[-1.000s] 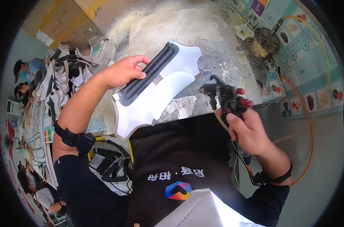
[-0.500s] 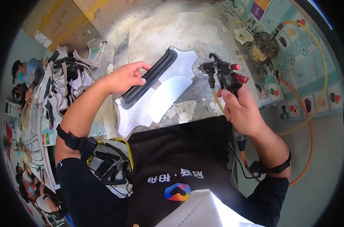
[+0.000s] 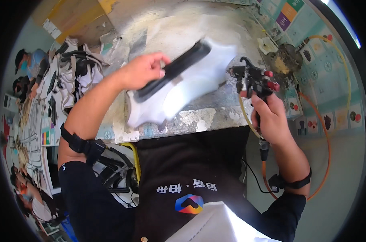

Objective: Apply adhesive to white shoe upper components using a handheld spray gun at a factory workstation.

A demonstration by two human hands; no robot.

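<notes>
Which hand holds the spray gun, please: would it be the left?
No, the spray gun is gripped in the right hand, its fingers around the handle.

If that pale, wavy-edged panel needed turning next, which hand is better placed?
The left hand, probably: it holds the pale, wavy-edged panel at its long black strip, while the right hand grips a black, red-knobbed spray gun.

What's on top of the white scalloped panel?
A black padded strip along the white scalloped panel's far side, left hand at it; nearer, a paler curved patch, blurred. Panel surface under the strip is covered, not visible.
</notes>
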